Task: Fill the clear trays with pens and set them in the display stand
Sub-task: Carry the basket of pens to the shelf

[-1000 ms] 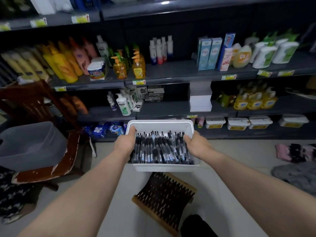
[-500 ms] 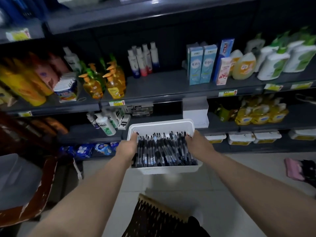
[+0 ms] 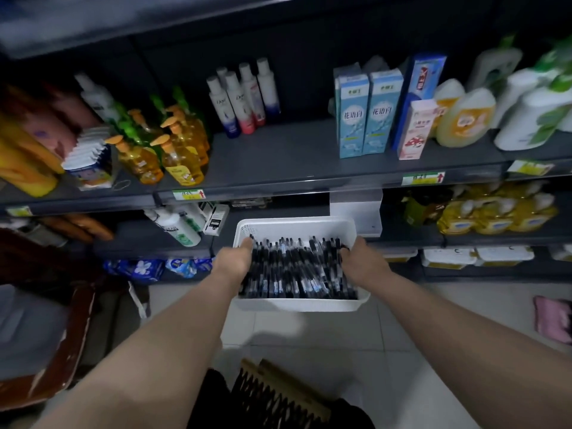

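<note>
White basket (image 3: 297, 305) packed with apparently black pens (image 3: 297, 270), its sides clasped by left grip (image 3: 233, 263) and right grip (image 3: 363, 263).

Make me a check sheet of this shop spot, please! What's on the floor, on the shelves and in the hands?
Surface: pale tiled floor; dark shelf in front.
Job's things: white basket full of dark pens, held in the air before the shelves; no clear trays or display stand made out.
Clutter: slatted wooden rack low down; pink cloth on the floor at right.
Grips: left hand grips the basket's left rim, right hand its right rim.
Cables: nothing seen.
Surroundings: yellow pump bottles, blue boxes and white bottles on the shelf; worn chair at left.
</note>
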